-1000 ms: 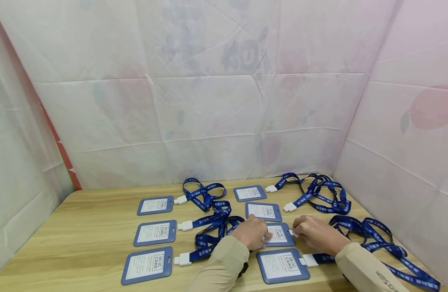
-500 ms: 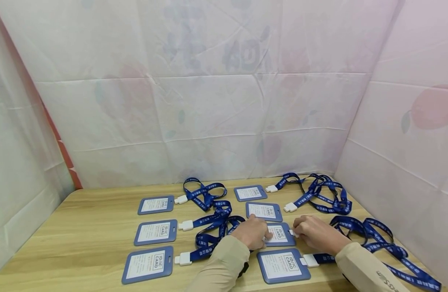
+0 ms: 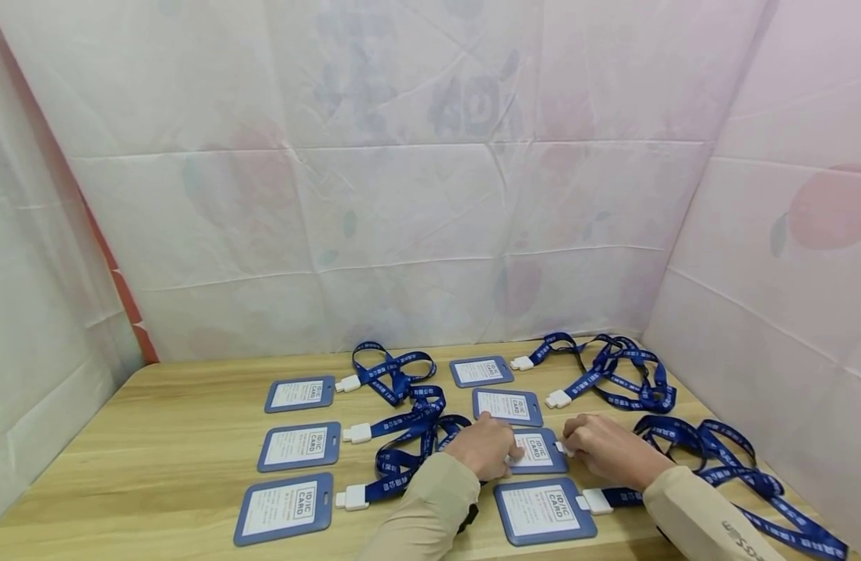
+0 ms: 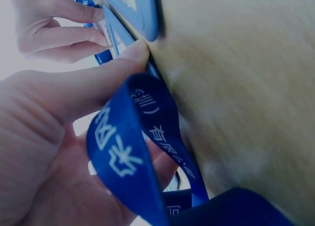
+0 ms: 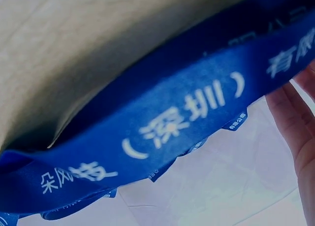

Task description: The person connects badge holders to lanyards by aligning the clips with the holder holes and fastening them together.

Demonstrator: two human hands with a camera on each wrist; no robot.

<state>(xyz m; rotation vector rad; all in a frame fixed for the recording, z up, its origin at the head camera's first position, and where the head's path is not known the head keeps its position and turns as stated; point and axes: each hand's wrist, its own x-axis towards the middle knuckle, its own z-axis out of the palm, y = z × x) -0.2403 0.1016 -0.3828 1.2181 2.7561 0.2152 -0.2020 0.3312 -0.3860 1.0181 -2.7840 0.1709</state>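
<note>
My left hand [image 3: 485, 448] grips the left end of a blue ID badge holder [image 3: 542, 452], third from the back in the right column, its thumb lying on the card. At the holder's slotted right end, my right hand [image 3: 605, 448] pinches the white clip [image 3: 560, 447] of a blue lanyard, mostly hidden by the fingers. In the left wrist view the left thumb [image 4: 135, 51] lies along the holder's edge, with a loop of blue lanyard strap [image 4: 118, 147] close in front. A broad blue strap [image 5: 187, 108] crosses the right wrist view, hiding most of that hand.
Three badge holders [image 3: 298, 393] form a left column, each with a white-clipped lanyard [image 3: 395, 374] beside it. The nearest right holder [image 3: 545, 510] has a clip [image 3: 595, 501] at its slot. Lanyards [image 3: 626, 374] pile at the right. White sheets [image 3: 402, 202] wall the wooden table [image 3: 157, 436].
</note>
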